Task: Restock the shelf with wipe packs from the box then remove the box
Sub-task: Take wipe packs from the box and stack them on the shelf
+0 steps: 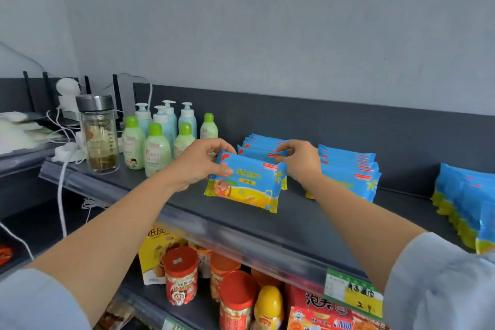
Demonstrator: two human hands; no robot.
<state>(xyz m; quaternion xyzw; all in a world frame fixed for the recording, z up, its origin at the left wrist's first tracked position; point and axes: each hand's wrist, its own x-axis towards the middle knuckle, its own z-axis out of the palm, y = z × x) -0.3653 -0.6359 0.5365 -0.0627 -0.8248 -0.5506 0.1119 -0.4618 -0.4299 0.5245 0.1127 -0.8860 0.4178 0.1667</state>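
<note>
Head view shows the wipe pack (246, 187) at the front of the leftmost row of packs (263, 146) on the dark shelf (308, 211), tilted back toward that row; whether its lower edge rests on the shelf I cannot tell. The left hand (203, 162) has its grip pinching the pack's upper left edge, fingers curled over the top and thumb on the printed face. The right hand (297, 159) seems to pinch the upper right corner in the same way. The pack looks light and soft, a thin plastic wrapper around a pliable wad, so it probably bends rather than stands stiff, and the glossy film may slide between fingers. The crimped side seams and top edge look like the surest places to hold, and a light squeeze should do. A second row (348, 169) stands just beside to the right. No box is in view.
</note>
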